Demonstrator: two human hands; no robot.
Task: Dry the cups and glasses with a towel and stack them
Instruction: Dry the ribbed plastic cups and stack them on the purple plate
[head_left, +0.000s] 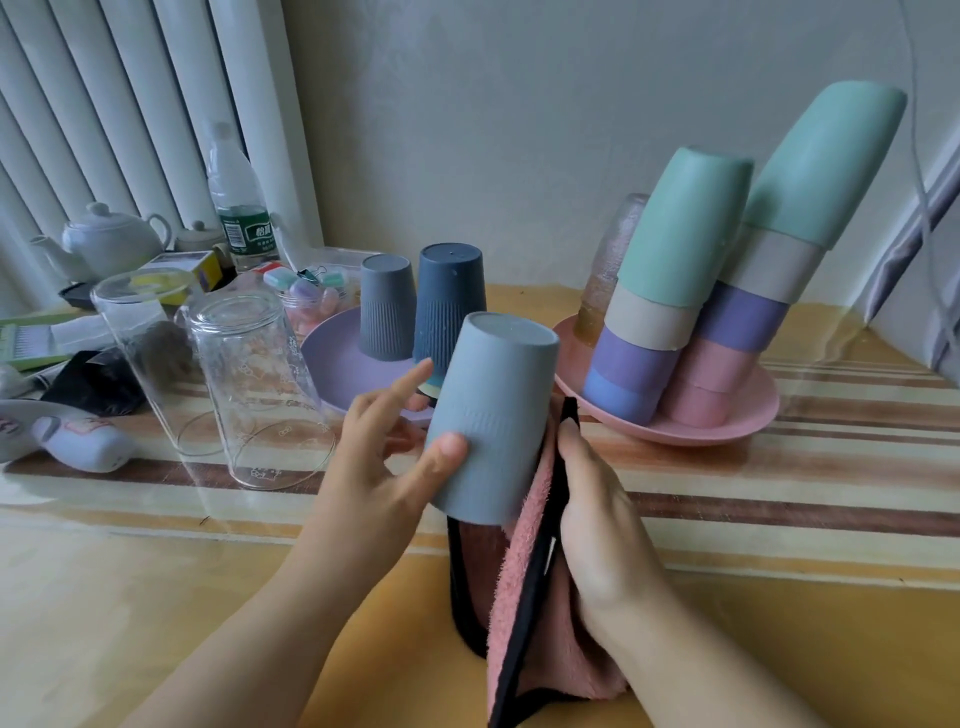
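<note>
My left hand (384, 457) holds a light blue ribbed cup (493, 415) upside down, thumb on its near side and the index finger pointing up beside it. My right hand (597, 525) presses a pink towel with black trim (524, 582) against the cup's right side; the towel hangs below the cup. Two upside-down cups, grey (387, 306) and dark blue (451, 306), stand on a purple plate (332, 358). Two leaning stacks of coloured cups (670, 291) (779, 249) rest on a pink plate (727, 431). Two clear glasses (249, 384) (140, 332) stand upside down at the left.
An amber textured glass (608, 270) stands behind the left stack. At the back left are a white teapot (109, 239), a water bottle (239, 202), small boxes and clutter. A white device (78, 441) lies at the left edge. A wall rises behind the striped table.
</note>
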